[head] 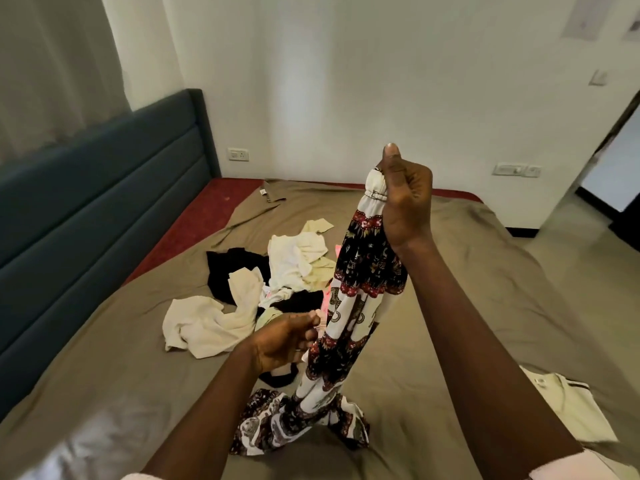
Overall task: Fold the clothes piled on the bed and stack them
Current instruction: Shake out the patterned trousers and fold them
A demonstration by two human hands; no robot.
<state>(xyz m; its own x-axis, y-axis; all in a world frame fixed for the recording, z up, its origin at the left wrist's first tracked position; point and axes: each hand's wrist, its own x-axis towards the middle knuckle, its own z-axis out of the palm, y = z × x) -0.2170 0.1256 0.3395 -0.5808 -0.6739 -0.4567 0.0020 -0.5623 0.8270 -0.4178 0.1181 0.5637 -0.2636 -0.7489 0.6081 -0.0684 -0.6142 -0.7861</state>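
A long patterned garment (360, 271), white with black and red bands, hangs upright in front of me. My right hand (405, 199) grips its gathered elastic top, held high. Its lower end lies crumpled on the bed (450, 341). My left hand (284, 337) sits lower at the garment's left edge, fingers curled and pinching the cloth. Behind it lies a loose pile of clothes (277, 271), white, cream and black pieces with a bit of pink.
A folded cream garment (568, 407) lies at the bed's right edge. An olive piece (273, 192) lies at the far end by the wall. A dark blue headboard (104, 188) runs along the left. A doorway (616, 161) opens at the right.
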